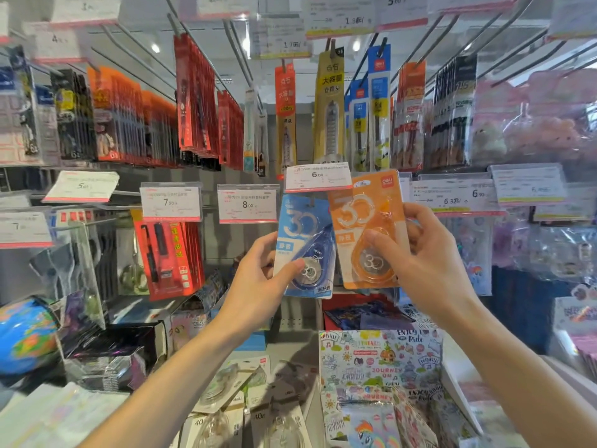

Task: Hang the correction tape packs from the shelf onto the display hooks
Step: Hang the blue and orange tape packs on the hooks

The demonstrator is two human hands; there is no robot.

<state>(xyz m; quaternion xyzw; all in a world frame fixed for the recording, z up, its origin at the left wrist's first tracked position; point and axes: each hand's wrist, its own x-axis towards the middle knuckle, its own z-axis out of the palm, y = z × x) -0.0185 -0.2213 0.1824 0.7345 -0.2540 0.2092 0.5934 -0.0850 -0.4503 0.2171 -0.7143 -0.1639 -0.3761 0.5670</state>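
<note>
Two packs are up at the hooks, one in each hand. The left hand (258, 279) pinches the blue pack (305, 247) with its thumb on the front of the blister and fingers behind; the top of that pack sits under the 6.00 tag (318, 177), and whether its hole is already on the hook I cannot tell. Just at 3 o'clock of it, touching or overlapping its edge, the right hand (423, 263) grips the orange pack (368, 227), thumb across the blister, fingers curled round the right edge. This one looks held free, tilted a little, its top beside the tag and not yet threaded.

By my judgement the task is midway at best: more packs (226, 396) lie on the shelf at 6 o'clock, below the forearms, at least three or four still waiting. A globe (26, 334) sits at 8 o'clock.
</note>
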